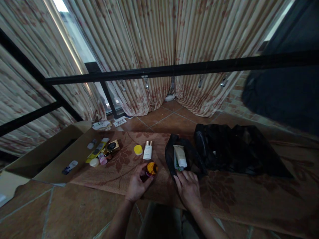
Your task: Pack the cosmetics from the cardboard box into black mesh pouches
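My left hand (137, 184) is wrapped round a small amber jar (152, 168) with an orange-gold top, held above the cloth. Just beyond it lie a white bottle with a gold cap (148, 151) and a round yellow lid (138, 150). My right hand (188, 189) rests at the near rim of a black mesh pouch (170, 152), fingers bent over its edge. Inside the pouch lies a pale tube with a white cap (180, 156), with something green and white beside it. What the right fingertips grip is hidden.
At the left stands an open cardboard box (50, 166). Beside it sit several small cosmetics, among them a black and gold box (113, 146) and a pink jar (103, 160). A large black bag (231, 149) lies on the right of the patterned cloth (112, 181). A black rail (159, 71) crosses behind.
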`<action>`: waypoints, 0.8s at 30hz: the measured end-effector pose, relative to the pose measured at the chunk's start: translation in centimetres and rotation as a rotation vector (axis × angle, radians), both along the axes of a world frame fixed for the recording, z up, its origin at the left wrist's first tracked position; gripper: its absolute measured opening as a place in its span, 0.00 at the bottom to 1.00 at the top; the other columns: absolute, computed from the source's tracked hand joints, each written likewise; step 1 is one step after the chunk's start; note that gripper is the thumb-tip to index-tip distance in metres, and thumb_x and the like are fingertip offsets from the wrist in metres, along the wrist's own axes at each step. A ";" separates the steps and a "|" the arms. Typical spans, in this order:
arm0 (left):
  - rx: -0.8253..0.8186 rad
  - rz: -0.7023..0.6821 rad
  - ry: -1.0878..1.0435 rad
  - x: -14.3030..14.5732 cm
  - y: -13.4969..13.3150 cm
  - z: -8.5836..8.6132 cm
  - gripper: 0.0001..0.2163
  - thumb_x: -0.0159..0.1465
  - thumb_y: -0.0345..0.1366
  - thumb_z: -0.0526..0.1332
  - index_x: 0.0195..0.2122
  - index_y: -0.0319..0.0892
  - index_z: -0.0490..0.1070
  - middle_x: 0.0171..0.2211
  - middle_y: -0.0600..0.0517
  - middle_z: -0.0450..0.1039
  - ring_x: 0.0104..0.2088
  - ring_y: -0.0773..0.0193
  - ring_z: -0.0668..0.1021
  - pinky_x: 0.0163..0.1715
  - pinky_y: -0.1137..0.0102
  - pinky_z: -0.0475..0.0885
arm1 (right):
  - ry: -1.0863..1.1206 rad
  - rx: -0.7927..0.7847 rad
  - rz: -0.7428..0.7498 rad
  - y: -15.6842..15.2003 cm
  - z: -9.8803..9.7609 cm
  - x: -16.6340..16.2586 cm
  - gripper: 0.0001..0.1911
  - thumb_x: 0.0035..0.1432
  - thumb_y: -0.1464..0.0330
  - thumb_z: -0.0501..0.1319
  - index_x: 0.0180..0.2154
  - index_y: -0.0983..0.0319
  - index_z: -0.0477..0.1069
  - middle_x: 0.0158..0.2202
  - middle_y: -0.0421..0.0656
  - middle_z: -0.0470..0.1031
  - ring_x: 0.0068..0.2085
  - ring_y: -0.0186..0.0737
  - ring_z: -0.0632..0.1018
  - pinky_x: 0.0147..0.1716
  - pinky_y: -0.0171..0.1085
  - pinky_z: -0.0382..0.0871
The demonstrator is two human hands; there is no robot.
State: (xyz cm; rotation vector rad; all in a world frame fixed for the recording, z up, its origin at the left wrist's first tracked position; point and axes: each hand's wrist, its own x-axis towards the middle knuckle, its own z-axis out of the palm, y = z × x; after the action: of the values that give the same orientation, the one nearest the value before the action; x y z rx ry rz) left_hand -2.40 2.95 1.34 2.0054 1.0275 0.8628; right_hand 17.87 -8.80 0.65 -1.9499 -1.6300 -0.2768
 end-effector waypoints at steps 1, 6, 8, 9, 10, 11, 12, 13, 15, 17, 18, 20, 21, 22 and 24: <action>0.018 -0.007 0.016 0.0 0.0 0.1 0.27 0.54 0.38 0.64 0.54 0.44 0.61 0.41 0.48 0.72 0.34 0.62 0.76 0.37 0.62 0.73 | 0.003 0.004 0.001 0.0 0.0 0.0 0.12 0.63 0.65 0.51 0.44 0.61 0.69 0.31 0.43 0.69 0.36 0.40 0.68 0.40 0.41 0.58; 0.025 0.022 0.140 0.4 -0.3 0.6 0.30 0.52 0.39 0.65 0.57 0.44 0.59 0.42 0.48 0.72 0.35 0.61 0.76 0.38 0.62 0.73 | 0.001 0.022 0.020 0.1 -0.5 0.1 0.12 0.63 0.65 0.51 0.45 0.61 0.69 0.32 0.43 0.69 0.36 0.40 0.68 0.40 0.41 0.58; 0.019 0.025 0.162 0.7 -0.3 0.8 0.30 0.52 0.39 0.65 0.56 0.44 0.60 0.47 0.46 0.70 0.41 0.59 0.75 0.42 0.61 0.71 | -0.004 0.034 0.025 0.1 -0.8 0.1 0.13 0.63 0.65 0.51 0.44 0.61 0.69 0.32 0.43 0.69 0.36 0.41 0.68 0.39 0.41 0.58; 0.020 0.019 0.162 0.8 -0.4 0.8 0.29 0.52 0.39 0.64 0.56 0.43 0.61 0.49 0.46 0.69 0.45 0.58 0.74 0.45 0.61 0.70 | -0.008 0.039 0.026 0.1 -0.8 0.1 0.12 0.63 0.65 0.51 0.44 0.61 0.69 0.31 0.43 0.69 0.36 0.41 0.68 0.39 0.41 0.58; 0.024 0.015 0.161 1.0 -0.4 0.9 0.28 0.53 0.39 0.64 0.55 0.44 0.62 0.50 0.46 0.68 0.47 0.57 0.73 0.48 0.61 0.69 | -0.011 0.045 0.027 0.1 -0.9 0.1 0.13 0.63 0.64 0.50 0.44 0.61 0.69 0.31 0.43 0.69 0.36 0.41 0.68 0.39 0.41 0.58; 0.030 0.014 0.161 1.1 -0.5 0.9 0.26 0.53 0.40 0.64 0.54 0.44 0.63 0.50 0.46 0.69 0.48 0.57 0.73 0.49 0.60 0.68 | -0.015 0.050 0.028 0.1 -0.9 0.1 0.13 0.63 0.64 0.50 0.44 0.61 0.69 0.31 0.44 0.70 0.35 0.41 0.68 0.39 0.41 0.58; 0.036 0.022 0.164 1.2 -0.5 0.8 0.24 0.54 0.40 0.63 0.52 0.44 0.64 0.49 0.47 0.69 0.49 0.57 0.73 0.50 0.60 0.68 | -0.018 0.056 0.028 0.1 -1.0 0.1 0.13 0.63 0.64 0.50 0.44 0.60 0.69 0.32 0.44 0.70 0.35 0.41 0.68 0.38 0.41 0.58; 0.041 0.037 0.168 1.4 -0.6 0.8 0.23 0.54 0.41 0.63 0.51 0.44 0.65 0.48 0.47 0.70 0.48 0.56 0.73 0.50 0.60 0.68 | -0.022 0.062 0.027 0.1 -1.0 0.1 0.13 0.64 0.64 0.50 0.44 0.60 0.69 0.32 0.44 0.70 0.35 0.41 0.68 0.38 0.41 0.58; 0.045 0.077 0.175 1.6 -0.8 0.6 0.22 0.54 0.41 0.63 0.50 0.44 0.66 0.47 0.47 0.71 0.48 0.56 0.74 0.49 0.59 0.68 | -0.028 0.074 0.027 0.2 -1.0 0.1 0.14 0.64 0.63 0.49 0.44 0.60 0.69 0.32 0.44 0.70 0.35 0.40 0.69 0.38 0.41 0.58; 0.041 0.113 0.174 1.8 -1.0 0.5 0.22 0.53 0.41 0.63 0.49 0.44 0.66 0.46 0.47 0.71 0.47 0.56 0.74 0.48 0.59 0.69 | -0.034 0.085 0.031 0.2 -1.0 0.1 0.14 0.64 0.63 0.49 0.44 0.60 0.69 0.33 0.44 0.71 0.35 0.40 0.69 0.39 0.41 0.58; 0.038 0.121 0.172 1.9 -1.1 0.5 0.22 0.53 0.40 0.63 0.49 0.44 0.66 0.46 0.47 0.71 0.47 0.56 0.74 0.48 0.59 0.69 | -0.037 0.089 0.033 0.2 -1.1 0.1 0.14 0.64 0.63 0.49 0.44 0.60 0.69 0.33 0.44 0.71 0.35 0.40 0.69 0.39 0.41 0.58; 0.038 0.129 0.165 2.0 -1.3 0.5 0.22 0.53 0.39 0.63 0.49 0.44 0.66 0.45 0.48 0.71 0.47 0.56 0.74 0.47 0.59 0.69 | -0.041 0.093 0.034 0.1 -1.1 0.1 0.14 0.64 0.63 0.49 0.45 0.60 0.69 0.33 0.44 0.71 0.36 0.41 0.70 0.39 0.41 0.58; 0.040 0.127 0.161 2.0 -1.4 0.6 0.22 0.53 0.38 0.63 0.49 0.44 0.66 0.45 0.48 0.71 0.47 0.56 0.74 0.47 0.59 0.68 | -0.044 0.092 0.031 0.1 -1.1 0.1 0.14 0.64 0.63 0.49 0.45 0.60 0.69 0.33 0.44 0.71 0.36 0.41 0.69 0.39 0.41 0.58; 0.042 0.125 0.156 2.0 -1.5 0.7 0.21 0.53 0.38 0.63 0.49 0.44 0.66 0.45 0.48 0.71 0.47 0.56 0.74 0.48 0.59 0.68 | -0.047 0.090 0.028 0.1 -1.2 0.1 0.14 0.64 0.63 0.49 0.44 0.60 0.69 0.33 0.44 0.71 0.36 0.41 0.69 0.39 0.41 0.58; 0.049 0.121 0.153 2.0 -1.6 0.9 0.21 0.52 0.37 0.63 0.48 0.44 0.66 0.45 0.48 0.71 0.47 0.56 0.74 0.48 0.59 0.68 | -0.053 0.083 0.027 0.1 -1.2 0.1 0.14 0.64 0.63 0.50 0.44 0.60 0.68 0.34 0.44 0.71 0.36 0.41 0.69 0.39 0.41 0.59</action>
State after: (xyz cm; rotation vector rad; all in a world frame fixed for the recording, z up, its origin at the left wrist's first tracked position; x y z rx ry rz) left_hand -0.42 1.33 2.21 2.0933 1.2354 0.8147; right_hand 18.01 -8.71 -0.58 -1.8723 -1.6504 -0.3824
